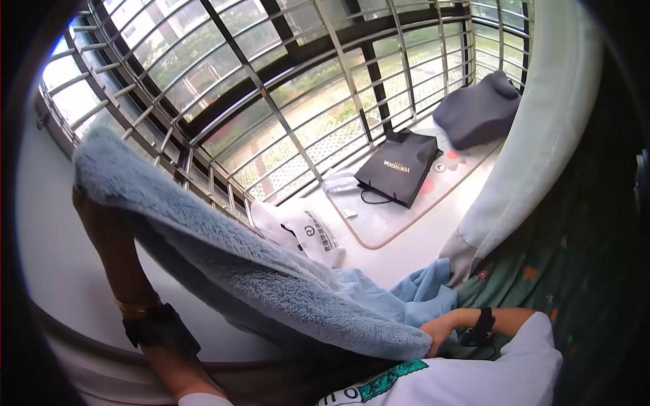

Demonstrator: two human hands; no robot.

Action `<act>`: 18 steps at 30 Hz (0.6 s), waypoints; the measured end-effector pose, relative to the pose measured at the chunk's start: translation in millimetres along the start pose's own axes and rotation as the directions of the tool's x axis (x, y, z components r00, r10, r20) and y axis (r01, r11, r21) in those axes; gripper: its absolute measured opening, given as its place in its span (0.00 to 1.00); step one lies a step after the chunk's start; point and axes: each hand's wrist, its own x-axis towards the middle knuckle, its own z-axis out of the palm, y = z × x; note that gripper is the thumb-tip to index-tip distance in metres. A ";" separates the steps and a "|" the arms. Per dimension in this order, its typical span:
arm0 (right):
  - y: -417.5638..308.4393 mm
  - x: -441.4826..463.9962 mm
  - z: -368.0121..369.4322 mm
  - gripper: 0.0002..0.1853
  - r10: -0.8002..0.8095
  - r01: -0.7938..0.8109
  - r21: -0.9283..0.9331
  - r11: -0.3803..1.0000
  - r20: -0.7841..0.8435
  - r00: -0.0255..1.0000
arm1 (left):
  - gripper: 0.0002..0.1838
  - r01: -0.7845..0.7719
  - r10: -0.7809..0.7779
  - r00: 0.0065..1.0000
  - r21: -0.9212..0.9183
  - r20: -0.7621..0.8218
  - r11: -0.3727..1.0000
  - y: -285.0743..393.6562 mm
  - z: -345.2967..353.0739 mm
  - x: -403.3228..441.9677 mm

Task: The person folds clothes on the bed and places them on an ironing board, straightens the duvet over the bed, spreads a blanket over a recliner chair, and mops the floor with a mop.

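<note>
Blanket (pixel 271 284), one fluffy blue piece, is grasped by one left hand (pixel 88 201) and one right hand (pixel 441 329).

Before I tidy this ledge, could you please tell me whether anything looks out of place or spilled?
Mildly, yes: the black bag lies askew on the patterned mat by the window bars, its lettering upside down from this view. I see no spill.

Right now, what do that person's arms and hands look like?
The left arm has a thin gold bracelet and a wide black wristband. The right arm has a narrower black wrist strap. White fabric sleeves show higher up both arms. The right hand is gloveless.
</note>
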 end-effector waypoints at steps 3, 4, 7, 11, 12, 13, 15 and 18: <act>14.7 -13.5 -29.4 0.30 -0.185 0.193 0.022 0.981 -0.205 0.961 | 0.15 0.014 -0.012 1.000 -0.069 0.017 0.998 -32.1 25.1 30.6; 32.3 -26.0 -67.9 0.28 -0.023 -0.015 -0.115 0.993 -0.319 0.947 | 0.14 -0.034 0.042 0.995 0.090 -0.089 0.995 -50.5 42.4 43.4; -12.1 -109.6 -218.1 0.23 -0.014 -0.312 -0.150 0.938 -0.917 0.399 | 0.11 -0.071 0.130 0.984 0.400 -0.121 0.914 -96.6 62.5 96.6; -162.7 -292.4 -375.0 0.22 -0.807 -0.915 -0.268 0.302 -0.582 -0.096 | 0.16 -0.003 0.216 0.975 0.963 -0.058 0.270 -123.9 -47.4 189.8; -220.3 -321.9 -382.3 0.23 -0.751 -0.930 -0.043 0.364 -0.605 -0.266 | 0.17 -0.047 0.229 0.973 0.995 0.025 0.092 -130.6 -105.4 222.4; -260.0 -366.4 -402.8 0.19 -0.763 -0.955 0.176 0.238 -0.575 -0.296 | 0.17 0.012 0.182 0.983 1.000 -0.014 0.015 -125.9 -119.4 230.9; -328.0 -402.2 -406.9 0.16 -0.991 -0.990 0.138 -0.026 0.125 0.044 | 0.18 0.168 0.116 0.979 0.986 -0.167 -0.004 -115.8 -120.8 221.6; -361.1 -402.3 -366.5 0.24 -0.959 -0.958 -0.186 0.220 -0.219 -0.178 | 0.19 0.275 0.117 0.955 0.961 -0.273 0.000 -103.5 -91.5 199.2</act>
